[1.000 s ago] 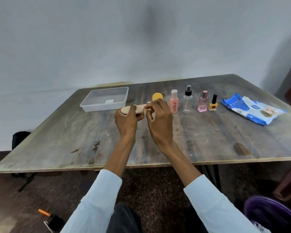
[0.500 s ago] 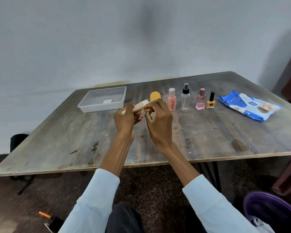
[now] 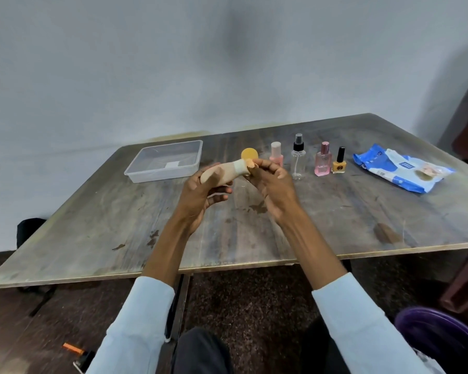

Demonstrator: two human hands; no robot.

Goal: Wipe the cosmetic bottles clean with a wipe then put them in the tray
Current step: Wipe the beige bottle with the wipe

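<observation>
I judge the wiping step in hand: at frame centre my left hand (image 3: pixel 200 195) has its fingers clamped round a beige tube (image 3: pixel 222 172) held above the worktop (image 3: pixel 335 211), while the right hand (image 3: pixel 270 182) pinches its cap end, wipe not discernible. Next calls for finishing the rub, then carrying it to the tray (image 3: pixel 164 163) upper left; four bottles stand upright in a row to the right.

A worn grey wooden desk (image 3: pixel 335 217) stands by a pale wall (image 3: pixel 173 63), and a purple plastic basket (image 3: pixel 443 336) sits on the dark floor (image 3: pixel 254 300).
</observation>
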